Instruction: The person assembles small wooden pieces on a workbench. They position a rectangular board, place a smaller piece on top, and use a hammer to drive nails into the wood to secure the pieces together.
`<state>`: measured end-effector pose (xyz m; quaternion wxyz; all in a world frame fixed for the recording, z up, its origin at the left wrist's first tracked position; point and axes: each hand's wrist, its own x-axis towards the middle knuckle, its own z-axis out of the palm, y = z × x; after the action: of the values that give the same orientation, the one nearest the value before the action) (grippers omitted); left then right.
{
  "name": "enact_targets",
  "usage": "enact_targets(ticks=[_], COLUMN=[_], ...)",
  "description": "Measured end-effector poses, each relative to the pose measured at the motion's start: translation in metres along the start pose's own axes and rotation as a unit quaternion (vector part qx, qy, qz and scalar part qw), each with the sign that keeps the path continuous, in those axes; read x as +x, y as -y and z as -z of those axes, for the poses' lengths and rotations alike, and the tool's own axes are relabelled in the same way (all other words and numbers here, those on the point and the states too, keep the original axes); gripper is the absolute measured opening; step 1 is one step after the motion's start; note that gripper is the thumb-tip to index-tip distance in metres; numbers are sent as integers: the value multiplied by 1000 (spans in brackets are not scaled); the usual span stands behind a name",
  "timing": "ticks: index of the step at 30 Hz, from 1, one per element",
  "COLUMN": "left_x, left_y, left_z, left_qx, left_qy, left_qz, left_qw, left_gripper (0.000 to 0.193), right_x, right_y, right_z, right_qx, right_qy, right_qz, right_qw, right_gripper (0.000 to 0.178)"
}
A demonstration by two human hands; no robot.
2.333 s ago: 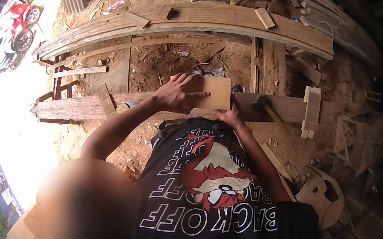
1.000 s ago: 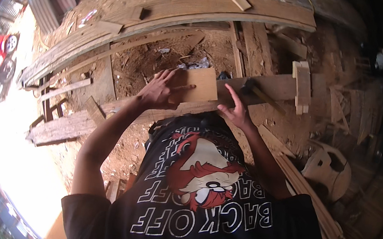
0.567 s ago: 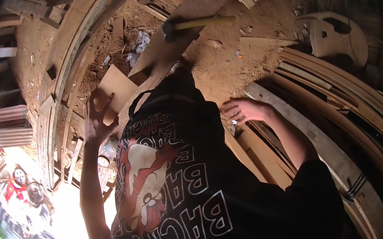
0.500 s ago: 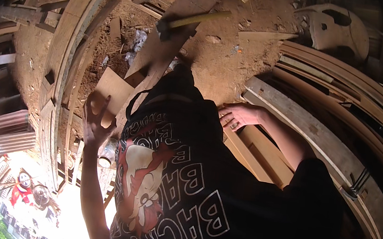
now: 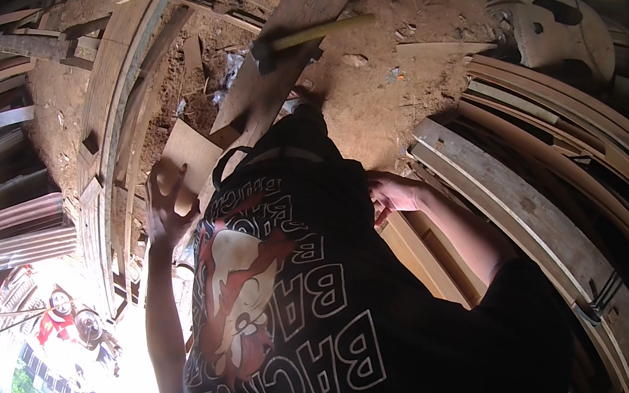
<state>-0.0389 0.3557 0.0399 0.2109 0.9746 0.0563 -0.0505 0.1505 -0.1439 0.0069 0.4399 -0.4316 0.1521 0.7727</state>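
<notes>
The board is on the person's left side, and it seems to lie flat on the long plank. The left hand is over the near end of the board. Its fingers are spread apart and laid on top, and they do not look closed around the wood. The right hand is far from the board, down by the side of the black shirt near the waist. Its fingers are bent and partly hidden, so I cannot tell if they hold something or are bare. Under and beside that hand are some loose boards, and past them is a thick gray beam. A hammer with a yellow handle lies farther along the plank, with no hand on it. My guess is that the step in hand is keeping the board in its place with one hand while the other hand feels for something at the person's side. I think the next move calls for the left hand to stay light and flat so the board does not slip, and for the right hand to come back to the board.
</notes>
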Motion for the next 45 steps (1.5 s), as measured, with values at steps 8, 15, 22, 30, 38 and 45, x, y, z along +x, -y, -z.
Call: enact_targets(ticks=[8, 15, 22, 30, 38, 45], left_x=[-4, -7, -6, -6, -5, -5], left_y=[5, 6, 2, 2, 1, 1], left_z=[-7, -10, -5, -4, -5, -7], left_qx=[2, -16, 1, 8, 0, 15], left_qy=[-19, -17, -19, -16, -20, -23], left_qz=[-4, 12, -3, -4, -7, -8], left_qw=[1000, 1000, 1000, 1000, 1000, 1000], left_gripper=[82, 88, 89, 90, 90, 89], right_x=[-8, -6, -6, -5, -6, -5], right_y=[21, 23, 21, 20, 17, 17], right_z=[-10, -9, -9, -14, -11, -10], right_qx=[-60, -56, -66, -58, -64, -54], right_qy=[-43, -45, -36, -51, -45, -47], right_qz=[-7, -20, -24, -17, -18, -25], right_qw=[997, 997, 997, 997, 997, 997], right_gripper=[46, 44, 44, 46, 45, 44])
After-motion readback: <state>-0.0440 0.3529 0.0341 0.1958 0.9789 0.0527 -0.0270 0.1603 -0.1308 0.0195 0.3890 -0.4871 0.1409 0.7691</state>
